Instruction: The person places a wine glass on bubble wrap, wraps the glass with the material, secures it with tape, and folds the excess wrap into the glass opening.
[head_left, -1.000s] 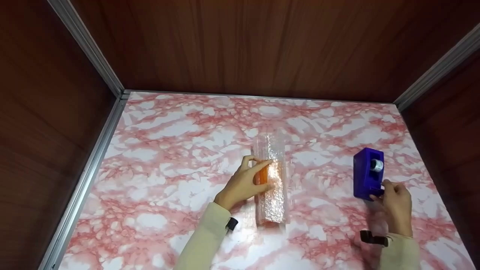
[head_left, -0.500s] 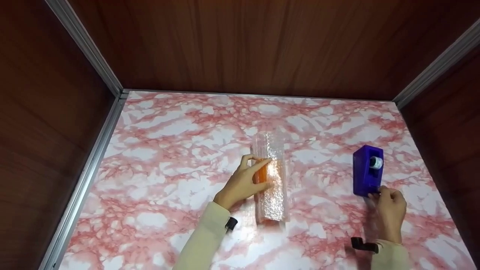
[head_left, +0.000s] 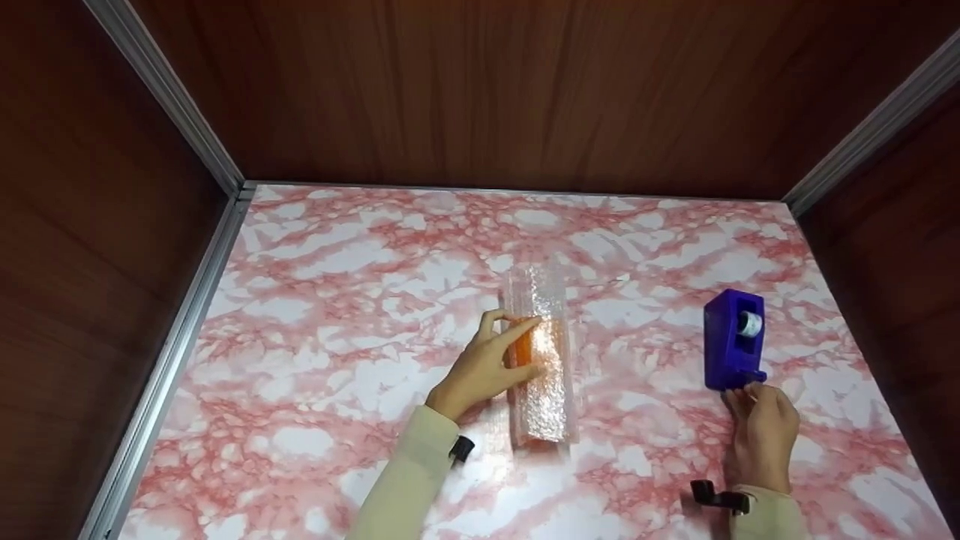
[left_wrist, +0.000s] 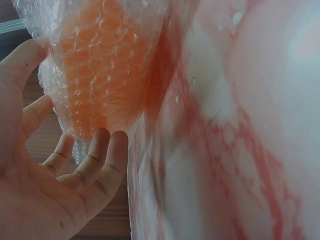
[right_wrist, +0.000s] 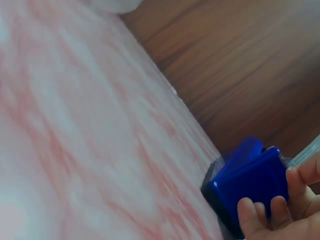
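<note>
An orange object wrapped in clear bubble wrap [head_left: 546,397] lies lengthwise at the middle of the table. My left hand [head_left: 484,371] grips its left side, thumb and fingers curled round the wrap; the left wrist view shows the orange [left_wrist: 100,65] through the bubbles. To the right stands a blue tape dispenser [head_left: 724,341] with a small tape roll [head_left: 749,324]. At its near end my right hand [head_left: 766,431] has thumb and forefinger pinched together. In the right wrist view a clear strip of tape [right_wrist: 306,151] runs from the dispenser [right_wrist: 250,185] at those fingertips.
The table [head_left: 300,360] has a red and white marbled top. Dark wood panels [head_left: 480,90] with metal edge strips [head_left: 172,97] stand at its back, left and right sides.
My right hand has moved nearer and slightly left, from the dispenser's right side to just in front of its near end. My left hand keeps its grip on the wrapped object.
</note>
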